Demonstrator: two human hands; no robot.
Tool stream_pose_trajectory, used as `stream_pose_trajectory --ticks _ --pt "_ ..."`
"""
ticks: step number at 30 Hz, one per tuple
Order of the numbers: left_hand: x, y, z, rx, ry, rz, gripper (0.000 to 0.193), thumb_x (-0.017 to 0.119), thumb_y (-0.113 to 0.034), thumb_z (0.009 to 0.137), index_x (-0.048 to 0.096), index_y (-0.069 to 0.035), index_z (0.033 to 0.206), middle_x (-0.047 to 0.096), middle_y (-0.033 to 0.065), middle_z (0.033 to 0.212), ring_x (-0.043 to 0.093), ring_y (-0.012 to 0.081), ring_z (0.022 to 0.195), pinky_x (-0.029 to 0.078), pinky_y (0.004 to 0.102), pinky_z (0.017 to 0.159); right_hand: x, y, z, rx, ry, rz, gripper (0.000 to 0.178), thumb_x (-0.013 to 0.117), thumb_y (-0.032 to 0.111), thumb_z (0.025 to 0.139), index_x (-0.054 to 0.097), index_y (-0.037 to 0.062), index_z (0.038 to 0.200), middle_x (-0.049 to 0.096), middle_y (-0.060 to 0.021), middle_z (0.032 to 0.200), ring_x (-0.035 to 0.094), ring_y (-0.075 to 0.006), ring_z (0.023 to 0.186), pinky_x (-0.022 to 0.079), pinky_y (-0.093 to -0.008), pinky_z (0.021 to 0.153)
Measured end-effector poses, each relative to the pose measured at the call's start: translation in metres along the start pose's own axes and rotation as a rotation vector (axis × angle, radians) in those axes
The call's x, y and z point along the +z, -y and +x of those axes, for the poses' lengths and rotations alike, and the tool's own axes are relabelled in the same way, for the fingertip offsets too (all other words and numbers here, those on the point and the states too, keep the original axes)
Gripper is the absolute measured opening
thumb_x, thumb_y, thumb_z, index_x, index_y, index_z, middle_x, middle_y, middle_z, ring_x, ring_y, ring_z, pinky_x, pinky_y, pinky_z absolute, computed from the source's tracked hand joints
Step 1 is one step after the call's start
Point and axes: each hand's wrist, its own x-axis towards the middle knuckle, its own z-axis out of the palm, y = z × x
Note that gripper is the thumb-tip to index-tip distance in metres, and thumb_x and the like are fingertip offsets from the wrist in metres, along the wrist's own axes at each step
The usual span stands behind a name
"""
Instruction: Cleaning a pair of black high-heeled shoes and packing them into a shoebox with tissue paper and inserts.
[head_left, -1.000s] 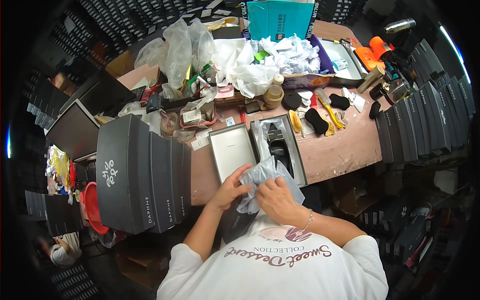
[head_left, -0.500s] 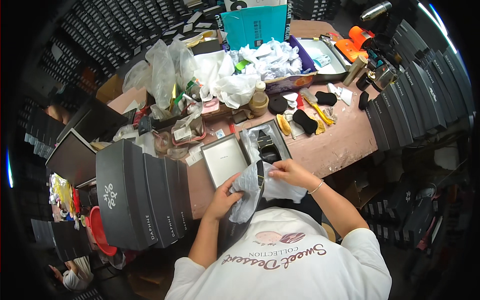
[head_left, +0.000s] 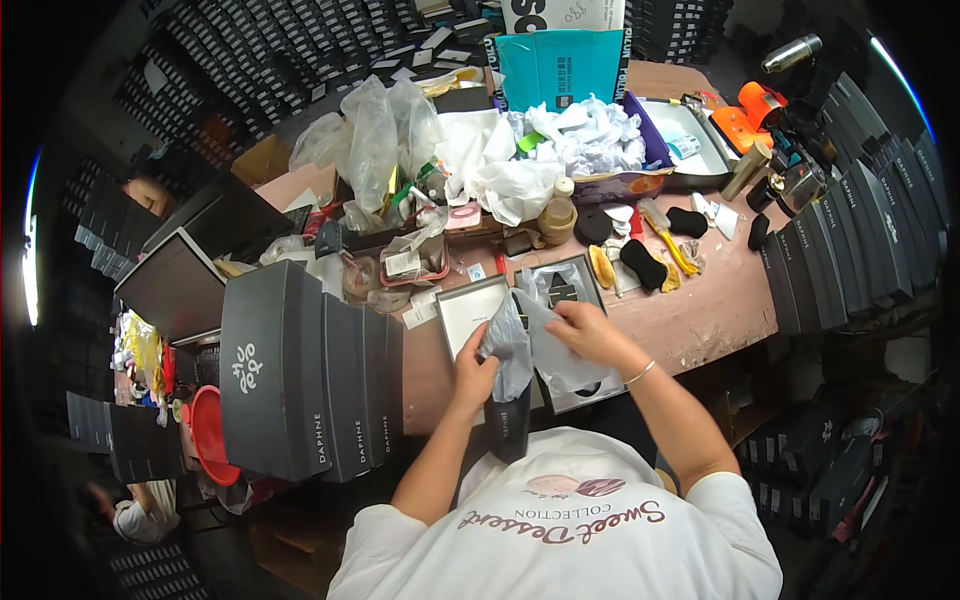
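Note:
My left hand (head_left: 474, 375) is closed around grey tissue paper (head_left: 510, 350), which wraps a dark shoe that is mostly hidden. My right hand (head_left: 590, 335) pinches a thin whitish tissue sheet (head_left: 562, 362), which hangs over the near part of an open dark shoe box (head_left: 596, 285). Inside that box lies a black shoe (head_left: 562, 290) with gold-coloured trim, partly covered by tissue. Left of it rests a box lid (head_left: 466, 308), pale inside. Below my left hand a dark grey box-like end (head_left: 508, 428) shows at the table edge.
Several dark shoe boxes (head_left: 275, 380) stand at the left, more (head_left: 850, 235) at the right. Behind are clear plastic bags (head_left: 410, 130), a carton (head_left: 625, 185) of crumpled paper, a bottle (head_left: 557, 215), black pads (head_left: 643, 265) and a yellow-handled brush (head_left: 675, 245). A red basin (head_left: 207, 435) is far left.
The view has shifted, so the table sits further right. My right hand has drawn the tissue sheet across the near part of the box. The wrapped shoe is more upright and more covered.

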Motion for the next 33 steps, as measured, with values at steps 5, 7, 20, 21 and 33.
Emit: stream_pose_trajectory --ticks 5,7,20,21,33 --pt "0.050 0.021 -0.003 -0.215 -0.094 -0.162 0.052 0.054 0.004 0.090 0.043 -0.004 0.141 0.056 0.0104 0.131 0.055 0.0174 0.115 0.045 0.0295 0.095 0.078 -0.031 0.014 -0.448 -0.324 -0.837 0.017 0.061 0.017 0.082 0.056 0.0023 0.088 0.064 -0.0163 0.073 0.068 -0.0313 0.065 0.053 -0.0376 0.052" --pt "0.049 0.012 -0.017 -0.381 -0.011 -0.429 0.048 0.057 -0.003 0.092 0.045 -0.007 0.139 0.057 0.0092 0.127 0.056 0.0178 0.114 0.045 0.0320 0.096 0.080 -0.041 0.006 -0.473 -0.293 -0.922 0.016 0.061 0.017 0.082 0.056 0.0039 0.090 0.063 -0.0129 0.073 0.068 -0.0257 0.063 0.052 -0.0339 0.049" --pt "0.031 0.012 0.021 -0.055 0.401 0.086 0.072 0.073 -0.012 0.083 0.033 -0.002 0.142 0.061 0.0137 0.119 0.060 0.0197 0.105 0.049 0.0323 0.090 0.086 -0.056 -0.049 -0.635 -0.211 -0.907 0.014 0.061 0.014 0.078 0.061 0.0051 0.089 0.061 -0.0059 0.075 0.063 -0.0213 0.070 0.050 -0.0341 0.066" --pt "0.030 0.010 0.020 -0.020 0.384 0.142 0.073 0.073 -0.012 0.083 0.032 -0.002 0.143 0.060 0.0146 0.120 0.060 0.0205 0.107 0.048 0.0329 0.091 0.075 -0.044 -0.059 -0.665 -0.240 -0.886 0.015 0.062 0.013 0.077 0.061 0.0056 0.091 0.061 -0.0046 0.076 0.063 -0.0212 0.074 0.050 -0.0358 0.071" --pt "0.026 -0.052 0.009 0.109 0.370 0.407 0.073 0.069 -0.005 0.079 0.032 -0.002 0.142 0.060 0.0200 0.121 0.059 0.0265 0.113 0.045 0.0343 0.096 0.050 -0.061 0.009 -0.299 -0.344 -0.612 0.066 0.068 0.005 0.072 0.039 -0.0020 0.130 0.062 -0.0238 0.100 0.062 -0.0407 0.091 0.049 -0.0481 0.073"
